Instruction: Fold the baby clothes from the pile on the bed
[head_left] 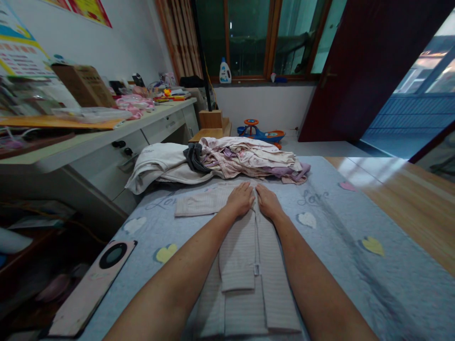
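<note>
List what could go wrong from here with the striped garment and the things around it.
The folded layers of the striped garment might shift or crease if the left hand or right hand, both on its far end, slips. The heap of clothes lies just beyond the hands and could get bumped. The pink phone lies at the left edge of the bed and might slide off if knocked.

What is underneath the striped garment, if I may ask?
The striped garment lies on a blue heart-patterned sheet, visible around its edges; the part beneath is covered and cannot be seen.
</note>
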A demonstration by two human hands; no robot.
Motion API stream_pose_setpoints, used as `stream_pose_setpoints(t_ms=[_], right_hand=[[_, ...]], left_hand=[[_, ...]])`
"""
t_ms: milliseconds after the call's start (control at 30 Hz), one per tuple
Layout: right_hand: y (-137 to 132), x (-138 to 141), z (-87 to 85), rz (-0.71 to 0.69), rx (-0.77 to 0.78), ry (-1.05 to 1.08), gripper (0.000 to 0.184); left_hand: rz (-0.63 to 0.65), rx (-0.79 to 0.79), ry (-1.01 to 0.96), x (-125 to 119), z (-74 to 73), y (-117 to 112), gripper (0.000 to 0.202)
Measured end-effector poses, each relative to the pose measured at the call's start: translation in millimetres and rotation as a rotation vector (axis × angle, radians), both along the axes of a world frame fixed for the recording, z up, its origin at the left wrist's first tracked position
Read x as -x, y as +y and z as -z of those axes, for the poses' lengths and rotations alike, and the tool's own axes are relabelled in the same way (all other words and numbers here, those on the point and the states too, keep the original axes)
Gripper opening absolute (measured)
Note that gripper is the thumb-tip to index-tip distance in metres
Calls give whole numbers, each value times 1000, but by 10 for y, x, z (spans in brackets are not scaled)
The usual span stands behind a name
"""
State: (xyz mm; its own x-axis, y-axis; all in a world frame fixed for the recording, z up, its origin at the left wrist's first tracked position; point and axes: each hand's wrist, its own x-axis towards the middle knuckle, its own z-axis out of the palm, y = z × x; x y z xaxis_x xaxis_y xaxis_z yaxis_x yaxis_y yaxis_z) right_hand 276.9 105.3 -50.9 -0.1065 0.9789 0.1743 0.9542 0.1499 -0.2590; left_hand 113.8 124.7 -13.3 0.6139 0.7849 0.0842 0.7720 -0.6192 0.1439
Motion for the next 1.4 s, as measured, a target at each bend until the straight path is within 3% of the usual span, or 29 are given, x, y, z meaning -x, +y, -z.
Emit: stream_pose_setpoints(t_ms=[133, 400, 733, 1100, 1400], right_hand=[[-11, 23, -42, 20, 34, -31, 53], [-41, 52, -96, 47, 42, -70, 53], [53, 74, -62, 21, -24, 56, 55], [-29, 187, -121, -16, 65, -74, 52], [-72, 195, -160, 4, 54, -89, 52]], left_hand=[[-5, 60, 54, 48, 80, 63, 59], [-220, 61, 51, 259, 168, 108, 76], [-229, 4, 20, 258, 201, 59, 73], [-213, -3, 1, 296, 192, 38, 70], [-315, -8, -34, 611, 259, 18, 73]])
